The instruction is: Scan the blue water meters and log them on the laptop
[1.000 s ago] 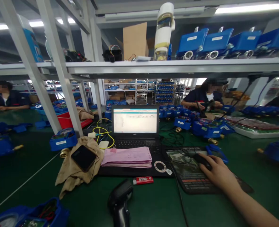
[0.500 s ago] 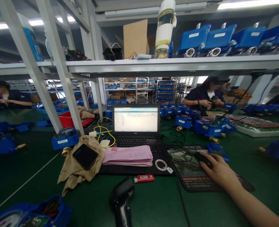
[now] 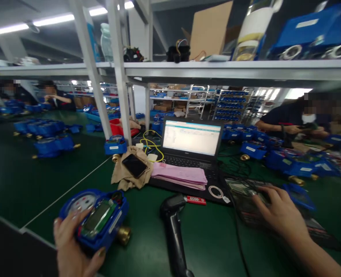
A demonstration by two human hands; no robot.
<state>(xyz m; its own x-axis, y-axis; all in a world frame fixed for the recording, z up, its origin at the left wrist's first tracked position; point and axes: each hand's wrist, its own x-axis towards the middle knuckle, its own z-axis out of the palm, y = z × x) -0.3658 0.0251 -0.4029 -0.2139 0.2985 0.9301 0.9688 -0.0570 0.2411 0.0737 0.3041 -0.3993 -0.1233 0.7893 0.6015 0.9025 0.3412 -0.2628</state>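
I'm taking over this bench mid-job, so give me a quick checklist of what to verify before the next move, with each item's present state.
1. Left hand grips the blue meter: ok, fingers wrap its near end.
2. Meter display faces up: ok.
3. Right hand rests on the mouse on the mouse pad: ok, the mouse is mostly hidden.
4. Barcode scanner within reach: ok, it stands between the hands, untouched.
5. Laptop open and lit: ok; the screen text is too small to read.
6. Pink papers off the keyboard: not ok, they cover its front.
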